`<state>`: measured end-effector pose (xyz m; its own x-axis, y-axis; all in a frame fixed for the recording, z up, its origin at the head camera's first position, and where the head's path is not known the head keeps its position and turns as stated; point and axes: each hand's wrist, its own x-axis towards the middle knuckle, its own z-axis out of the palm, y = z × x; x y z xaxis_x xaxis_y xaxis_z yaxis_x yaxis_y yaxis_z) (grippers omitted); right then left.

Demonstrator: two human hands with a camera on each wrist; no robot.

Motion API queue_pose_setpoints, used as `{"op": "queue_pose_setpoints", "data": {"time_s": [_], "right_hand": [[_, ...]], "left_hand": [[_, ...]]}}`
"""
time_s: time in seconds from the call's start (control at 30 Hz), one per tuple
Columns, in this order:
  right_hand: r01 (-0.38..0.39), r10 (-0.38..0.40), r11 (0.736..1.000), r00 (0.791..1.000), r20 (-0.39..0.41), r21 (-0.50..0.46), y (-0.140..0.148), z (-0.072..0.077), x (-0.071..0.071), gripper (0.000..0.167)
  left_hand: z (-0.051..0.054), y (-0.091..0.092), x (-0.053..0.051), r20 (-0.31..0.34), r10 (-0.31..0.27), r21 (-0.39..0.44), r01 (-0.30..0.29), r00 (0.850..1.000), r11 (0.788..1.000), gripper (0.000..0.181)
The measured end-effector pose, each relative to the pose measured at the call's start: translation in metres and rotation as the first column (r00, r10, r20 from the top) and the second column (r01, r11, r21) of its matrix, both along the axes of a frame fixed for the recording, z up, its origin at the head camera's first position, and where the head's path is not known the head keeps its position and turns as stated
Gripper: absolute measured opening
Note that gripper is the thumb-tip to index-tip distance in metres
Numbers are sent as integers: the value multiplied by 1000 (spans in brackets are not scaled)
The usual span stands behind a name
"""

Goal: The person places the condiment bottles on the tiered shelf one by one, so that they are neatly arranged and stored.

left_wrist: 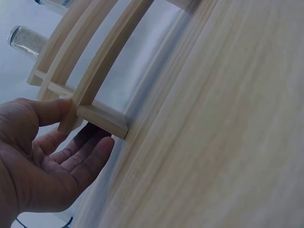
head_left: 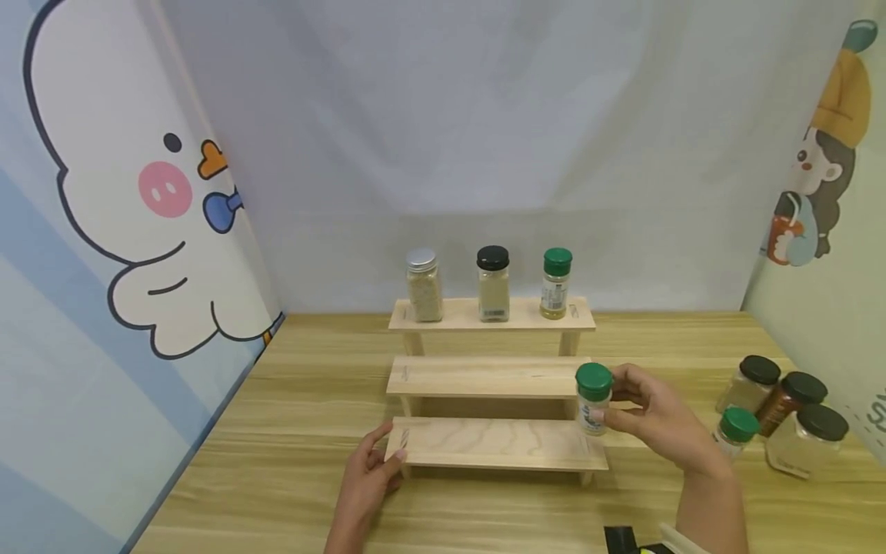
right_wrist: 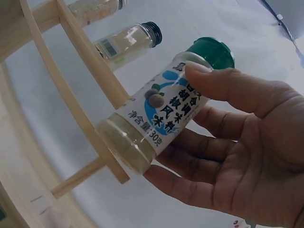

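My right hand [head_left: 664,423] holds a green-capped seasoning shaker [head_left: 594,396] at the right end of a three-tier wooden rack [head_left: 494,444]. In the right wrist view, thumb and fingers hold the shaker [right_wrist: 156,109], which has a white printed label and pale powder inside. The left hand [head_left: 367,475] grips the left end of the rack's lowest step; in the left wrist view the thumb lies on the board [left_wrist: 102,61] with the fingers beneath. On the top step stand a silver-capped jar [head_left: 425,288], a black-capped jar [head_left: 494,286] and another green-capped shaker [head_left: 555,286].
At the right of the wooden table [head_left: 277,469] stand a green-capped bottle [head_left: 737,428], a black-capped jar [head_left: 754,381], a red-brown jar [head_left: 789,400] and a larger black-capped jar [head_left: 808,442]. Fabric walls [head_left: 450,138] with cartoon prints enclose the back and sides.
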<state>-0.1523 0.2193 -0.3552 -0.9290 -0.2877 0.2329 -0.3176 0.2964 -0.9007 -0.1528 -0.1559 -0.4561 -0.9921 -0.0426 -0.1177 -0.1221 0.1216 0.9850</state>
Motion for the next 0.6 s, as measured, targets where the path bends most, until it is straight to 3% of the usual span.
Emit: {"op": "queue_pose_setpoints", "data": {"time_s": [0.17,0.3,0.6], "right_hand": [[4,-5,999,1000,-19,-40,-13,-1,-7,30],[25,-29,992,999,-29,-125,-31,-1,-14,31],[76,-87,947,996,-20,-313,-79,-2,-27,37]], "left_hand": [[0,0,0,-1,-2,3,2,1000,1000,58],[0,0,0,-1,-4,4,4,1000,1000,58],[2,0,1,-4,-2,16,2,1000,1000,57]]}}
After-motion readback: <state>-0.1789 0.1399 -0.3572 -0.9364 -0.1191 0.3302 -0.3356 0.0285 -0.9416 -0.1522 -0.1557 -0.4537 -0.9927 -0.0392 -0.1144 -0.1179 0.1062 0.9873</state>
